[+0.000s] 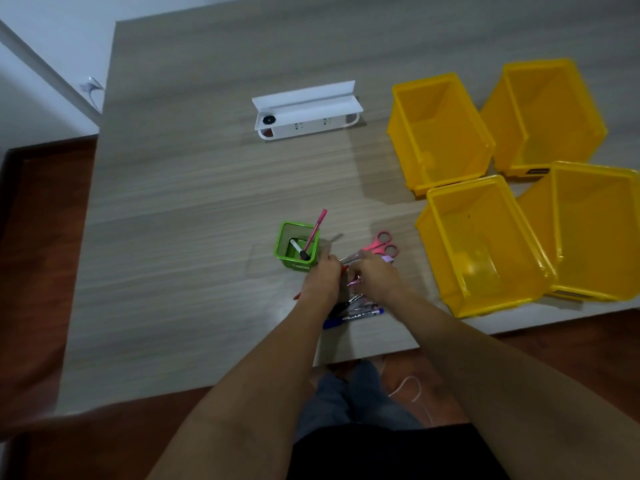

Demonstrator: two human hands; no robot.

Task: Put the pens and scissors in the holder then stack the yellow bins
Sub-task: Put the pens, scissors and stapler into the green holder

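A green mesh holder (pixel 298 247) stands on the table with a pink pen (pixel 316 228) and a white marker (pixel 298 249) inside. Right of it lie pink-handled scissors (pixel 381 245). My left hand (pixel 322 278) is closed on a red pen just beside the holder. My right hand (pixel 375 275) reaches over a pile of pens and markers (pixel 360 308), fingers curled near a small pink pen; its grip is hard to read. Several yellow bins sit separately at the right, the nearest (pixel 485 244) by the front edge.
A white plastic shelf tray (pixel 306 112) lies at the middle back of the wooden table (pixel 190 202). The table's front edge runs just below the pen pile. My legs and a white cable show on the red floor beneath.
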